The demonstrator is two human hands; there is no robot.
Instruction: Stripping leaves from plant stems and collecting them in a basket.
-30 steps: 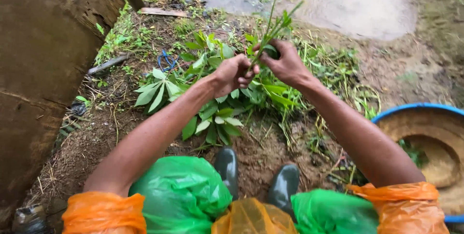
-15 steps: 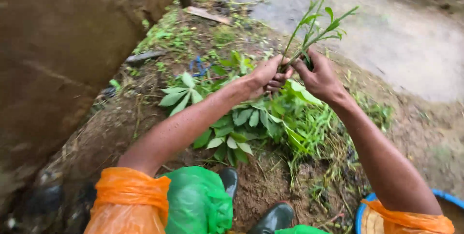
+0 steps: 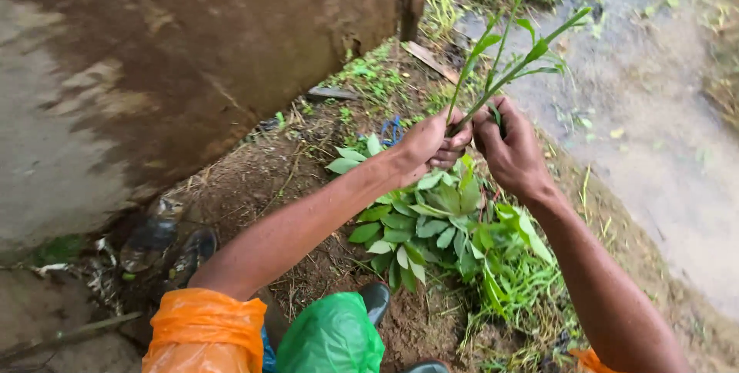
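While the orange sleeve [image 3: 204, 331] and the green plastic wrap [image 3: 331, 338] over the knee sit where they did at the bottom of the frame, the view has swung left over the last second: the blue-rimmed basin that showed at the lower right is gone from sight, only one black boot [image 3: 376, 301] toe is in full view at the bottom centre with a sliver of the second at the very edge, and the brown wall [image 3: 154, 65] now fills the whole upper left. Just beyond the boot, the pile of cut leafy branches [image 3: 419, 227] lies on the bare soil [image 3: 254, 180] in the middle of the frame, much as before. Above it the hands have kept together, nearly touching. The left hand [image 3: 431, 142] is closed around the lower ends of a few thin green stems [image 3: 500, 65], and the right hand [image 3: 508, 146] is curled against the same bunch from the other side, fingers pinching at the base. The stems stand up and lean toward the upper right, their small leaves spread against the wet ground. By my judgement the grip and the work on the bunch have not altered; it is the head that turned. Farther off, a scrap of blue cord [image 3: 391, 130] lies near the wall's foot, and a muddy puddle [image 3: 662, 127] runs along the right side.
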